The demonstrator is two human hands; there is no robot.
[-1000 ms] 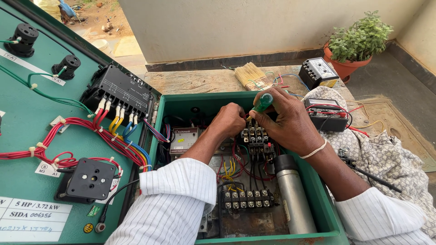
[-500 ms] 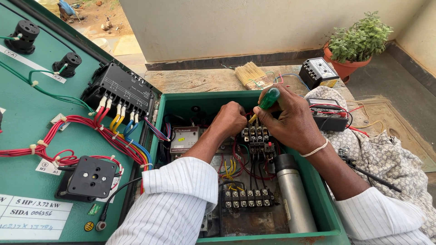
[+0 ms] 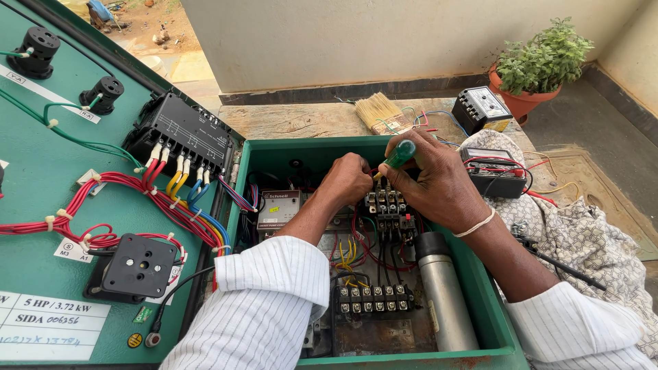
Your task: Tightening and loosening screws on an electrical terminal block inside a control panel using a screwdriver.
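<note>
Head cam looks down into a green metal control box (image 3: 274, 152) with its door (image 3: 41, 171) swung open at 9 o'clock, red wiring all over it. Grey cylinder capacitor (image 3: 445, 301) sits at 5 o'clock inside. Right hand (image 3: 439, 181) is wrapped around a green-handled screwdriver (image 3: 396, 156), tip down on the black contactor (image 3: 387, 209) dead centre. Left hand (image 3: 349, 179) is curled shut just at 9 o'clock of that contactor, whether it's holding anything I can't tell
</note>
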